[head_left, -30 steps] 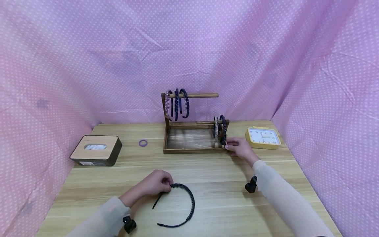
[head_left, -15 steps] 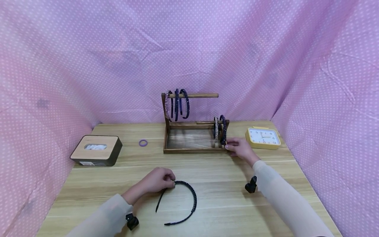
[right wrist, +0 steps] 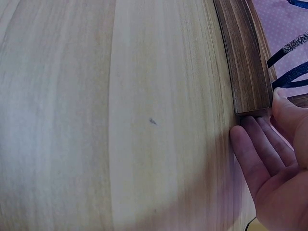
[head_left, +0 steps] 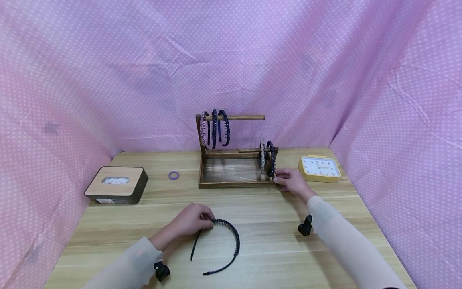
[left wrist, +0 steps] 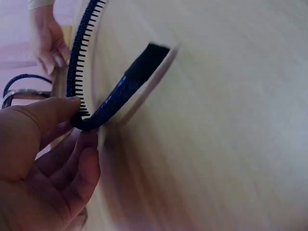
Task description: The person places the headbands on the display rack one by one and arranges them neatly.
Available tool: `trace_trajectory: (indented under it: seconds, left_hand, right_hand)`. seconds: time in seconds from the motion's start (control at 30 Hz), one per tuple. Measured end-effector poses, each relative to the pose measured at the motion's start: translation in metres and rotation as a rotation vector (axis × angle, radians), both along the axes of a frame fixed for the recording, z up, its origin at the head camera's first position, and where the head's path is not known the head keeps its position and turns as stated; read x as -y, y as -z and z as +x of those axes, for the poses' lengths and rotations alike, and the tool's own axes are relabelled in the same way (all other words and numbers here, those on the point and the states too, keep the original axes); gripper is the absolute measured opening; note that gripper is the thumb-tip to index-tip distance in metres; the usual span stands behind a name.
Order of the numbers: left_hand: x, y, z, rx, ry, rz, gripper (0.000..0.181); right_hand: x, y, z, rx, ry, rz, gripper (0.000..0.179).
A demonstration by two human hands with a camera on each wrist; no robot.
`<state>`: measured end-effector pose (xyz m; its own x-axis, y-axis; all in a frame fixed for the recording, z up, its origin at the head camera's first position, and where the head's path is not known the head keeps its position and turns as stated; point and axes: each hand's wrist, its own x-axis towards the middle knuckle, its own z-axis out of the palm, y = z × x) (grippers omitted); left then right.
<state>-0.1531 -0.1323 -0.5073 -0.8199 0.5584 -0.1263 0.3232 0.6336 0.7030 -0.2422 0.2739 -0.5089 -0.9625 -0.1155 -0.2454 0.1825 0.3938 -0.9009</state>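
Observation:
My left hand (head_left: 194, 220) pinches a black toothed headband (head_left: 236, 239) near one side of its arch, between thumb and fingers, over the front of the table. In the left wrist view the headband (left wrist: 77, 62) shows its row of comb teeth, and one flat end points away from the fingers. At the right front corner of a dark wooden headband rack (head_left: 236, 185), my right hand (head_left: 291, 182) grips the rack's end. The right wrist view has the thumb on the rack's edge (right wrist: 252, 72) and the fingers against its end face.
Several headbands (head_left: 214, 128) hang on the upper rod, and a silvery headband (head_left: 262, 158) and a dark headband (head_left: 271, 158) on the lower rod. A yellow clock (head_left: 319, 168) stands right of the rack. To the left are a purple ring (head_left: 173, 175) and a tissue box (head_left: 116, 184).
My left hand has shifted slightly right and away from me, carrying the black headband with it. The right hand keeps its place at the rack's corner.

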Motion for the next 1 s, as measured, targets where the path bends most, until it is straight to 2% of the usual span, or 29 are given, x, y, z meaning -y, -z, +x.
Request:
trace_trajectory:
  seconds: [0.13,0.3,0.47,0.63,0.83,1.0]
  left_hand:
    - [0.008,-0.01,-0.003,0.1,-0.046,0.085,0.007]
    - [0.02,-0.021,-0.006,0.261,-0.095,0.207,0.022]
    - [0.028,-0.029,-0.007,0.376,-0.126,0.271,0.033]
    - [0.027,-0.037,-0.004,0.42,-0.147,0.312,0.035]
    - [0.017,-0.054,0.005,0.461,-0.172,0.358,0.039]
    - [0.006,-0.068,0.014,0.437,-0.176,0.398,0.041]
  right_hand:
    - [0.0,0.0,0.0,-0.007,-0.001,0.0,0.051]
    - [-0.002,0.001,-0.001,-0.008,-0.005,-0.012,0.051]
    - [-0.004,0.003,-0.001,-0.011,-0.006,-0.018,0.051]
    - [-0.003,0.002,0.0,-0.019,-0.004,-0.017,0.051]
    - [-0.002,0.002,0.0,-0.017,0.001,-0.012,0.051]
    - [-0.001,0.002,0.0,-0.011,-0.001,-0.009,0.051]
